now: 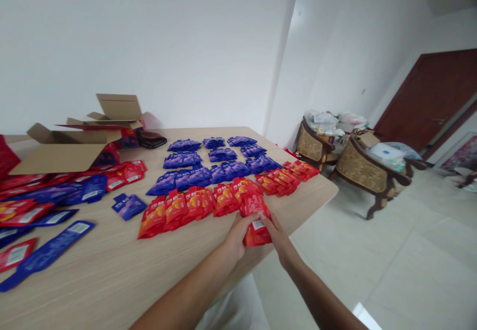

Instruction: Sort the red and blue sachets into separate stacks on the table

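Observation:
Near the table's front edge, my left hand [238, 233] and my right hand [276, 230] close from both sides on red pouches [255, 210]. A white barcode label shows on the front one; how many are stacked behind it I cannot tell. Just beyond lie rows of red pouches [194, 202] with orange pictures, overlapping in groups. Behind them, blue-purple pouches [182, 160] are laid out in several groups. One blue pouch [128, 206] lies alone to the left of the red row.
At the left, loose red and blue pouches [93, 188] are heaped before open cardboard boxes [59, 151]. A long blue strip [48, 253] lies near the front. A dark wallet-like item [152, 138] rests by the boxes. Patterned armchairs [363, 168] piled with bags stand beyond the table's right edge.

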`<state>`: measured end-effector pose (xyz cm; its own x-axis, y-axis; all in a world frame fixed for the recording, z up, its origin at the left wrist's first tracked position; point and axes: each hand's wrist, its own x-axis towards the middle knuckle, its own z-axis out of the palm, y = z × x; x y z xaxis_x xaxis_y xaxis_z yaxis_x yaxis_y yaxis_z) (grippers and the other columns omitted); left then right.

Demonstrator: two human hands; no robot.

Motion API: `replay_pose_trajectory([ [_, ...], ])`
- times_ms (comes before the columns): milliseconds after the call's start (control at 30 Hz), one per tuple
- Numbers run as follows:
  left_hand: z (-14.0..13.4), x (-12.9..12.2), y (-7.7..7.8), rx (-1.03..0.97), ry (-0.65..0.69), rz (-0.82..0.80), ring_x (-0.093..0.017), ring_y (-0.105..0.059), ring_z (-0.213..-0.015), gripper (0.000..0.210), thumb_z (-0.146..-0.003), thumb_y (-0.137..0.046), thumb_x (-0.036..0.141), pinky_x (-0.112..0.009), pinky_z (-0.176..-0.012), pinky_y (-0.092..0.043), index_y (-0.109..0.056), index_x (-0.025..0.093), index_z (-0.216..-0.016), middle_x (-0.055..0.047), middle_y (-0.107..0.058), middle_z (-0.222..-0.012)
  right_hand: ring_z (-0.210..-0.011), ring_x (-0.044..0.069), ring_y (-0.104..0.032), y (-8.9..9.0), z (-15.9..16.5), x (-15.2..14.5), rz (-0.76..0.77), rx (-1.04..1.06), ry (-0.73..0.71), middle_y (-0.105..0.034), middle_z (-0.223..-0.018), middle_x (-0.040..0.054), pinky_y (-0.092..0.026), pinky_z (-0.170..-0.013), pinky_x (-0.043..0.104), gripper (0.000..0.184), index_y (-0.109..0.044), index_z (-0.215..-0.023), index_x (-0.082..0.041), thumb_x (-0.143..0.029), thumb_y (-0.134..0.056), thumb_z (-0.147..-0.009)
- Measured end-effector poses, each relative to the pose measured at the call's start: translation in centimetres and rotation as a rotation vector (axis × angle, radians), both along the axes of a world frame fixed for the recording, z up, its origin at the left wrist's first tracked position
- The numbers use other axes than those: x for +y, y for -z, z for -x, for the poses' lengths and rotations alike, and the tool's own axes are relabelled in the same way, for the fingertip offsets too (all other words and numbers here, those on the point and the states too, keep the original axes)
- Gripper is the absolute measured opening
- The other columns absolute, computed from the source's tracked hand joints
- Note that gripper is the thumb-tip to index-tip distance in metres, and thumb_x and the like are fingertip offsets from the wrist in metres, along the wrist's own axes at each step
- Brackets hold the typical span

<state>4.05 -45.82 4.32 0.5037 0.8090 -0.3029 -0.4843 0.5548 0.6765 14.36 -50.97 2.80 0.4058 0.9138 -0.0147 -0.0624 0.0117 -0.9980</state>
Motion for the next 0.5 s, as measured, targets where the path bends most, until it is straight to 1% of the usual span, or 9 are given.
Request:
replay_pose_trajectory([
  [100,-0.5,0.3,-0.4,-0.043,0.005,-0.037,-0.022,-0.069,-0.076,0.038,-0.068,-0.070,0.013,-0.033,-0.076,-0.053,-0.061,0.012,-0.105,-0.010,-0.072,-0.090,-0.120,0.026,-0.051,0.0,-0.8,0.4,-0.024,-0.035,-0.018,-0.059,-0.127,0.0043,-0.036,-0.105,0.043,0.061,-0.055,-0.124,-0.025,-0.061,-0.058,-0.075],
  [167,-0.3,0.7,-0.5,-0.045,0.054,0.008,-0.022,-0.069,-0.075,0.034,-0.070,-0.069,0.014,-0.033,-0.076,-0.053,-0.061,0.010,-0.102,-0.011,-0.072,-0.088,-0.123,0.027,-0.048,0.4,-2.0,0.8,-0.025,-0.061,-0.047,-0.056,-0.132,0.0037,-0.037,-0.103,0.045,0.061,-0.053,-0.127,-0.026,-0.062,-0.052,-0.078],
  [233,0.1,1.0,-0.3,-0.045,0.119,0.089,-0.023,-0.069,-0.071,0.030,-0.071,-0.068,0.017,-0.035,-0.075,-0.054,-0.061,0.008,-0.099,-0.011,-0.073,-0.085,-0.126,0.027,-0.045,1.2,-4.1,1.7,-0.016,-0.108,-0.014,-0.052,-0.136,0.0044,-0.041,-0.100,0.047,0.063,-0.046,-0.133,-0.026,-0.064,-0.042,-0.082],
  [267,0.3,1.1,-0.2,-0.047,0.139,0.122,-0.022,-0.069,-0.070,0.029,-0.072,-0.067,0.018,-0.036,-0.074,-0.054,-0.061,0.008,-0.099,-0.011,-0.073,-0.083,-0.128,0.028,-0.043,1.7,-5.4,2.4,-0.008,-0.155,0.064,-0.048,-0.139,0.0053,-0.042,-0.098,0.048,0.066,-0.039,-0.138,-0.026,-0.064,-0.038,-0.084],
  [300,0.6,1.2,0.0,-0.050,0.150,0.147,-0.022,-0.069,-0.068,0.028,-0.072,-0.067,0.019,-0.036,-0.074,-0.054,-0.061,0.008,-0.098,-0.011,-0.073,-0.081,-0.132,0.027,-0.038,2.2,-6.8,3.1,-0.015,-0.239,0.197,-0.040,-0.145,0.0053,-0.041,-0.101,0.047,0.068,-0.029,-0.143,-0.026,-0.062,-0.034,-0.085],
  [367,1.0,1.1,0.5,-0.066,0.160,0.177,-0.022,-0.069,-0.067,0.028,-0.073,-0.066,0.019,-0.037,-0.076,-0.054,-0.060,0.009,-0.098,-0.009,-0.073,-0.079,-0.139,0.026,-0.024,3.1,-9.7,4.8,0.054,-0.470,0.472,-0.027,-0.152,0.0065,-0.030,-0.109,0.048,0.069,-0.011,-0.147,-0.022,-0.057,-0.023,-0.089],
  [400,1.1,0.9,0.7,-0.075,0.170,0.194,-0.022,-0.069,-0.068,0.027,-0.074,-0.066,0.019,-0.038,-0.077,-0.054,-0.060,0.009,-0.098,-0.009,-0.073,-0.078,-0.141,0.027,-0.020,3.5,-11.0,5.7,0.132,-0.555,0.567,-0.023,-0.153,0.0102,-0.026,-0.111,0.049,0.070,-0.002,-0.148,-0.018,-0.053,-0.017,-0.090],
  [433,1.3,0.7,0.9,-0.085,0.189,0.212,-0.022,-0.069,-0.068,0.027,-0.074,-0.065,0.019,-0.039,-0.078,-0.054,-0.060,0.009,-0.099,-0.009,-0.073,-0.079,-0.141,0.030,-0.015,3.8,-12.1,6.6,0.157,-0.569,0.601,-0.022,-0.152,0.0150,-0.020,-0.112,0.053,0.070,0.002,-0.148,-0.013,-0.049,-0.015,-0.091],
  [500,1.5,0.4,1.2,-0.101,0.227,0.240,-0.024,-0.070,-0.072,0.028,-0.075,-0.064,0.020,-0.041,-0.081,-0.053,-0.060,0.007,-0.100,-0.011,-0.073,-0.082,-0.140,0.036,-0.016,4.1,-13.7,8.3,0.195,-0.600,0.605,-0.027,-0.149,0.0219,-0.016,-0.110,0.060,0.071,0.000,-0.147,-0.007,-0.045,-0.017,-0.090],
])
